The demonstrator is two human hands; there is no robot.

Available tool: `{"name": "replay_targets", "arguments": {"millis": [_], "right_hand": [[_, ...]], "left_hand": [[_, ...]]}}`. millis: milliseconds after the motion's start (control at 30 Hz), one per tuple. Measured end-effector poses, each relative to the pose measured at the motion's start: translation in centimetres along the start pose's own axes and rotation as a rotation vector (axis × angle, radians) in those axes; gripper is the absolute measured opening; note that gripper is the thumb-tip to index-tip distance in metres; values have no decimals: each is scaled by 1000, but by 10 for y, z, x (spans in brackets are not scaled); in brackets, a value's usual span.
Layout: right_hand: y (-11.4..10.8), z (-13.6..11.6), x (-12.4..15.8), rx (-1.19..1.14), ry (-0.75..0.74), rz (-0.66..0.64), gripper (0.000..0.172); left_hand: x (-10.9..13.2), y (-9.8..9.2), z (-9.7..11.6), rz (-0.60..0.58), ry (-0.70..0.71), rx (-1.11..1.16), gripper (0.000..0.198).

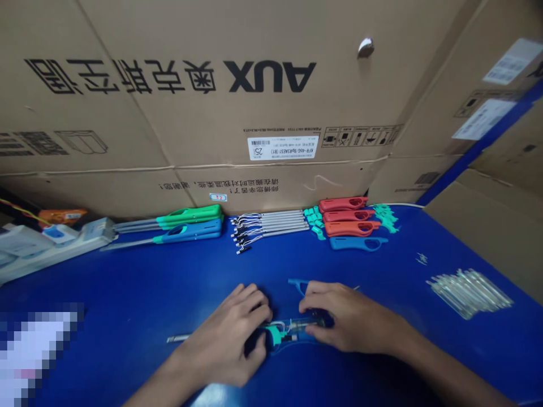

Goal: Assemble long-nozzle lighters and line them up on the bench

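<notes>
Both of my hands are closed around a partly assembled long-nosed utility lighter (288, 331) lying low on the blue table. My left hand (223, 333) covers its teal section, and a metal wand (178, 338) pokes out leftward from under that palm. My right hand (350, 315) pinches the clear fuel tank (303, 324). Past those fingers, a blue loop of the handle (297, 286) shows. Much of the lighter's body is hidden by my hands.
Along the back of the blue table (127, 282) lie finished green and blue lighters (189, 223), wired metal wands (269, 226), teal parts (314, 221), and red and blue handles (350, 223). Clear tubes (469, 293) lie at right. Cardboard boxes (169, 102) rise behind.
</notes>
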State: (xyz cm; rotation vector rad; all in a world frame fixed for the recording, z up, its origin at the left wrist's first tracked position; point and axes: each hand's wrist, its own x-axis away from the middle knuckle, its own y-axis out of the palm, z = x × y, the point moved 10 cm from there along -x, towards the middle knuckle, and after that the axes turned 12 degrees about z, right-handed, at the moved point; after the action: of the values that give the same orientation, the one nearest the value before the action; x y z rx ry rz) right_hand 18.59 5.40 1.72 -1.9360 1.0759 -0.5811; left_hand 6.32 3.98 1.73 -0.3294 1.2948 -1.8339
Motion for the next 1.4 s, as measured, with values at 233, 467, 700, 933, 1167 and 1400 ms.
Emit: {"name": "replay_targets", "arguments": {"millis": [233,467,700,933,1167,1400], "right_hand": [[19,-18,6,17,-96,-79,16],[21,-33,8,124,-230,-2,15],[16,-33,10,141,-273,81,21],[12,-35,9,36,-241,38,27],[18,-32,9,4,-164,-48,19],[19,-33,8,83,-236,16,15]], "left_hand": [[-1,5,18,85,64,74,14],[-1,11,21,108,104,80,15],[0,1,23,180,150,35,15],[1,-6,28,220,236,-10,15],[5,-5,33,221,306,-52,17],[4,-4,39,232,354,-66,18]]}}
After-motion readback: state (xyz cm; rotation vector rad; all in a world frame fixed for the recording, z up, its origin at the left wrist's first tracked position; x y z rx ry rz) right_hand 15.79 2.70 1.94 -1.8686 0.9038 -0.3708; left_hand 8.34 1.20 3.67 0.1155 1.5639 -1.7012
